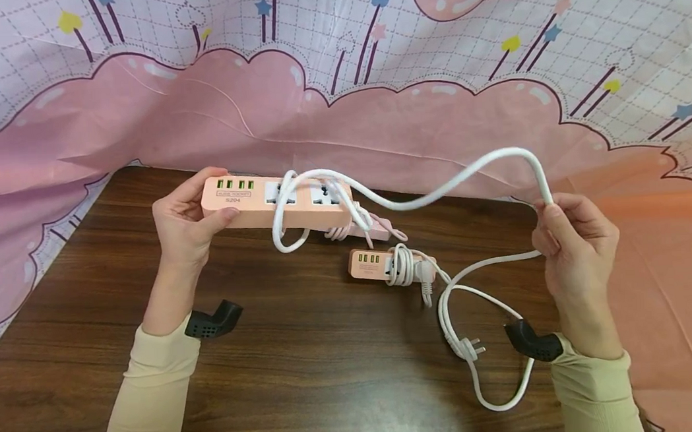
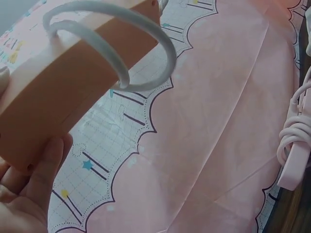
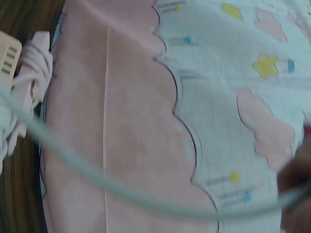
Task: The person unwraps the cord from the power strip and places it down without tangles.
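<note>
My left hand [image 1: 188, 222] grips the left end of a peach power strip [image 1: 251, 215], holding it above the table with its sockets and USB ports facing up. A white cord [image 1: 457, 181] loops loosely round the strip's right half and arcs across to my right hand [image 1: 580, 248], which pinches it between thumb and fingers. Below that hand the cord runs down to the table in a wide loop, with a three-pin plug [image 1: 468, 349] lying beside it. In the left wrist view, the thumb presses the underside edge of the strip [image 2: 58, 92].
On the dark wood table [image 1: 308, 377] lies a smaller peach power strip [image 1: 368, 265] with its cord wound round it. Behind it, partly hidden, is a pink strip [image 1: 376, 230] with a wrapped cord. A patterned pink cloth [image 1: 377, 135] hangs along the back and right.
</note>
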